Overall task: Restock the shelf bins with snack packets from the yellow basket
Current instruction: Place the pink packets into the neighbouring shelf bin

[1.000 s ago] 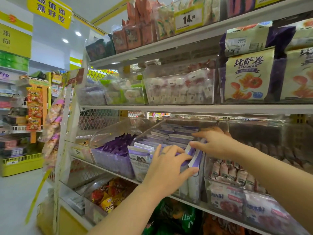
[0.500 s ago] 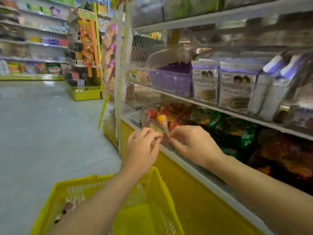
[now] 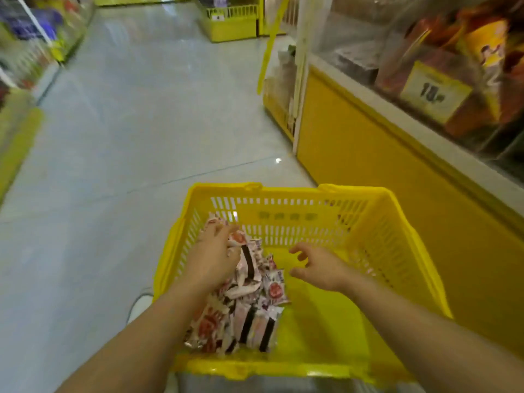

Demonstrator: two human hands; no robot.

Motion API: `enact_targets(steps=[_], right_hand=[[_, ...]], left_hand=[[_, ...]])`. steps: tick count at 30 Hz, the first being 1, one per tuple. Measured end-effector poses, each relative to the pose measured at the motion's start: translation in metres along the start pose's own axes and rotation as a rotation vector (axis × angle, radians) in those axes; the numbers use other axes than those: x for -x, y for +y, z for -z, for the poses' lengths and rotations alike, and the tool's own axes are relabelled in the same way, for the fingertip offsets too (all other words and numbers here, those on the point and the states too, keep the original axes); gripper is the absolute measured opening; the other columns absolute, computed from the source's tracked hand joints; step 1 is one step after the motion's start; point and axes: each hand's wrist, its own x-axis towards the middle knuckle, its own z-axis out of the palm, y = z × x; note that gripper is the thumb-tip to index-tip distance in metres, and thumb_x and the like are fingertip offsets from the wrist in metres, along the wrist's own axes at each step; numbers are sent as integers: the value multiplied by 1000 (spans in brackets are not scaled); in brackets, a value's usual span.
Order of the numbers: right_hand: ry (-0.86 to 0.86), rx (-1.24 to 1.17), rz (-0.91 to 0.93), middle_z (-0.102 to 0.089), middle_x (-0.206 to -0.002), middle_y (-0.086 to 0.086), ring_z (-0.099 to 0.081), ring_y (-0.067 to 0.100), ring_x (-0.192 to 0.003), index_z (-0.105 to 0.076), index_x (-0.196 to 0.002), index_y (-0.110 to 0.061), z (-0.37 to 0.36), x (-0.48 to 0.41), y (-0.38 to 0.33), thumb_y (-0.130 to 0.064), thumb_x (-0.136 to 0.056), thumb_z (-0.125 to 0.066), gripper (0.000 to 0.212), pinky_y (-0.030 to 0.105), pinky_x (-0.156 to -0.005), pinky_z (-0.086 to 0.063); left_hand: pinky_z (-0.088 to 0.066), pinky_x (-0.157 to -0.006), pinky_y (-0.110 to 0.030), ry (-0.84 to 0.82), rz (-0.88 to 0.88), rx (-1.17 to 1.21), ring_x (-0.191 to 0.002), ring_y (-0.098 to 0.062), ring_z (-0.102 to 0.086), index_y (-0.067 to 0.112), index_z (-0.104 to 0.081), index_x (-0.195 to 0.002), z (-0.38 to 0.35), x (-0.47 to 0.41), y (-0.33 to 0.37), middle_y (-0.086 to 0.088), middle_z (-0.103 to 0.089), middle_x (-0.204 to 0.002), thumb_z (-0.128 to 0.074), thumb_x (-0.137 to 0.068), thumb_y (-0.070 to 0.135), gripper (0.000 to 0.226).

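Reaching — left hand (image 3: 211, 259) touching packets (image 3: 249, 307).

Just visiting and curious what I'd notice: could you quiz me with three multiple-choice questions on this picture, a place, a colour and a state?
1. Where in the basket do the snack packets lie? A) left part B) right part C) on the rim
2. The basket's colour? A) red B) yellow C) blue
3. What does the right hand hold? A) a packet B) the rim C) nothing
Answers: A, they are piled under the left hand; B, yellow all over; C, its fingers are empty.
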Motion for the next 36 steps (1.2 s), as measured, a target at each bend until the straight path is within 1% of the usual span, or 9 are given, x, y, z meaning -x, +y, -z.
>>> enact_targets(steps=[5, 9, 11, 15, 18, 21, 27, 32, 36], right_hand=[[-213, -270, -158, -33, -150, 13, -56, 23, -107, -19, -150, -20, -40, -55, 16, -27, -87, -69, 81, 29, -69, -52], [-255, -447, -208, -23, -156, 15, -56, 12, -92, -9, -153, -21, -65, -81, 31, -20, -84, -72, 93, 19, -56, -47], [-268, -526, -203, -28, -154, 16, -62, 13, -88, -7, -153, -21, -76, -92, 39, -14, -82, -73, 97, 27, -67, -56], [-283, -645, -191, -43, -144, 13, -55, 31, -120, -10, -153, -18, -91, -104, 42, -4, -73, -79, 106, 49, -97, -49], [-276, -712, -188, -59, -121, 5, -62, 23, -106, -26, -146, -13, -99, -108, 39, -6, -72, -78, 91, 38, -87, -54], [-241, -690, -189, -63, -103, 0, -64, 14, -84, -39, -135, -11, -102, -110, 33, -10, -75, -78, 72, 19, -61, -52], [-239, -648, -182, -68, -110, 13, -68, 24, -89, -54, -122, -10, -91, -105, 37, -11, -81, -73, 45, 36, -77, -56], [-165, -574, -220, -71, -99, 17, -71, 28, -81, -60, -105, -7, -54, -95, 72, -10, -85, -70, 23, 44, -79, -58], [-129, -592, -212, -67, -114, 18, -68, 36, -89, -58, -122, -5, -31, -86, 100, -15, -83, -74, 43, 39, -75, -54]], left_hand=[[-33, -108, -44, -79, 88, -200, -140, -31, -10, 37, -15, -150, -35, -20, -23, -2, -11, -155, -58, -81, 54, 83], [-37, -104, -47, -28, 109, -299, -137, -32, 3, 41, -22, -144, -48, -26, -21, 1, -1, -156, -57, -70, 73, 88], [-38, -103, -46, 29, 103, -298, -134, -31, -2, 41, -24, -144, -51, -27, -21, -2, -7, -155, -59, -70, 71, 88], [-34, -107, -44, 85, 149, -231, -137, -35, -15, 36, -12, -149, -51, -34, -22, -10, -12, -155, -59, -77, 65, 90], [-30, -110, -45, 58, 203, -203, -140, -35, -18, 27, -9, -152, -49, -39, -21, -11, -21, -155, -51, -80, 68, 93], [-34, -102, -42, 57, 230, -124, -131, -31, -32, 21, -31, -147, -48, -40, -18, -6, -45, -141, -44, -84, 67, 78], [-26, -102, -38, -40, 169, -115, -129, -28, -28, 35, -54, -131, -45, -45, -15, 5, -54, -132, -38, -98, 41, 37], [-37, -104, -41, -220, 158, -115, -130, -30, -37, 33, -44, -140, -33, -53, -13, -4, -41, -144, -55, -90, 40, 52], [-42, -99, -44, -410, 126, -383, -120, -24, -52, 31, -38, -141, -28, -66, 0, 1, -54, -133, -59, -85, 53, 63]])
